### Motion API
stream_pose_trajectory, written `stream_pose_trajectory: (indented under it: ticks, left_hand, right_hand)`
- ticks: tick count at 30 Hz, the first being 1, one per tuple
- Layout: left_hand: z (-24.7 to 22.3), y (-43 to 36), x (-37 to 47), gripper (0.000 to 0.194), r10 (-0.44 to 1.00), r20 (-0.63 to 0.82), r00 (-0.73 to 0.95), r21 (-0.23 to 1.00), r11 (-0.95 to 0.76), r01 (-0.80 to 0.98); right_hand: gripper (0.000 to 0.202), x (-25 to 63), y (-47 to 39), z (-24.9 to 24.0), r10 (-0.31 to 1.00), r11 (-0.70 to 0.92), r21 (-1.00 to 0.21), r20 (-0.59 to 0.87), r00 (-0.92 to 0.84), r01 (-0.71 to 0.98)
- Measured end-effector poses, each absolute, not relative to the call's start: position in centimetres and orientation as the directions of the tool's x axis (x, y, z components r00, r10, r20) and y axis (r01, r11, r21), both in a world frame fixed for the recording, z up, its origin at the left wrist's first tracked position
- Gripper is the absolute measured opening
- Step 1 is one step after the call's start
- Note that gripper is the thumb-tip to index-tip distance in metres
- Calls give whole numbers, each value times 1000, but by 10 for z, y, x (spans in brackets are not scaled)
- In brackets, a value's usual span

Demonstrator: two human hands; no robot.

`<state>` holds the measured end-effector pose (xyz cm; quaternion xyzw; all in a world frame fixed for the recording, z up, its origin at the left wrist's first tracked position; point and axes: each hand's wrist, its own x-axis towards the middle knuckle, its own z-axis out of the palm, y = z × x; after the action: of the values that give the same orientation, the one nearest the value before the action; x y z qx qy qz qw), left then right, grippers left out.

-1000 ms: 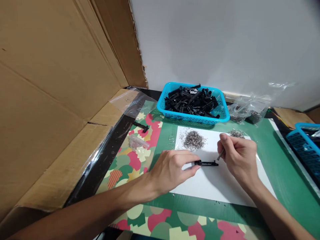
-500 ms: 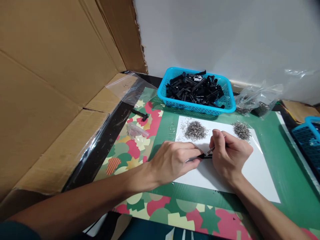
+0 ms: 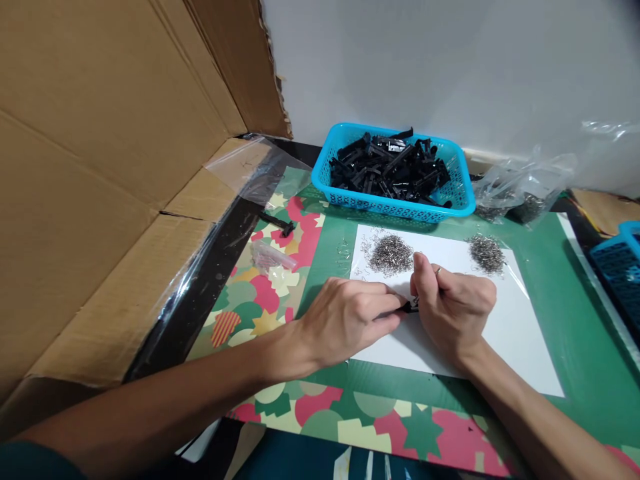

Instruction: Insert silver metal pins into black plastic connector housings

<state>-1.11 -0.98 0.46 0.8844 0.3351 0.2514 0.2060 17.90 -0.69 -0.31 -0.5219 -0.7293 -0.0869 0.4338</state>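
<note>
My left hand [image 3: 350,321] is closed, pinching a small black plastic part [image 3: 411,307] low over the white sheet [image 3: 505,340]. My right hand [image 3: 454,308] is wrapped in a fist around a slim metal tool, mostly hidden by the fingers. The tool's shiny tip [image 3: 416,301] points down at the black part, seemingly touching it. Just behind my hands lies a pile of tiny metal pieces [image 3: 391,255], perhaps springs or pins. A second pile of small metal pieces [image 3: 487,255] lies farther right on the sheet.
A blue basket [image 3: 395,208] full of black plastic parts stands at the back. Clear bags [image 3: 530,190] holding small pieces lean beside it. One black part [image 3: 277,223] and a small plastic bag [image 3: 273,257] lie left. Cardboard [image 3: 100,167] walls the left; another blue basket [image 3: 617,267] stands right.
My right hand has shifted slightly left, closer to my left hand, and less of the metal tool and black part shows. The view has tilted a little.
</note>
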Motion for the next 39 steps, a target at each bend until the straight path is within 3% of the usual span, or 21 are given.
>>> stream_pose_trajectory:
  ticks: [8, 15, 17, 20, 23, 27, 32, 39]
  left_hand:
    - [1, -11, -15, 16, 673, 320, 667, 551, -704, 447]
    - [1, -9, -15, 13, 702, 330, 631, 596, -673, 437]
    - [3, -8, -15, 14, 716, 352, 602, 613, -663, 430]
    - [5, -8, -15, 14, 753, 371, 543, 641, -631, 437]
    - [7, -8, -16, 16, 806, 324, 495, 664, -567, 488]
    - [5, -7, -19, 14, 845, 227, 484, 694, -489, 529]
    - [2, -6, -22, 13, 839, 191, 510, 688, -485, 539]
    - [2, -4, -20, 14, 821, 212, 530, 666, -518, 536]
  right_hand:
    - [61, 177, -10, -2, 674, 547, -273, 704, -223, 792]
    - [60, 182, -7, -1, 672, 540, -370, 731, -122, 756]
    - [63, 198, 0, 5, 697, 501, -458, 716, -28, 734]
    - [70, 235, 13, 17, 839, 371, -745, 525, 143, 554]
    - [67, 274, 23, 26, 960, 222, -853, 276, 48, 472]
    - [54, 303, 24, 28, 986, 148, -770, 66, -154, 620]
    - [22, 309, 25, 17, 964, 238, -640, 62, -260, 730]
    - [11, 313, 28, 8, 974, 198, -641, 45, -221, 742]
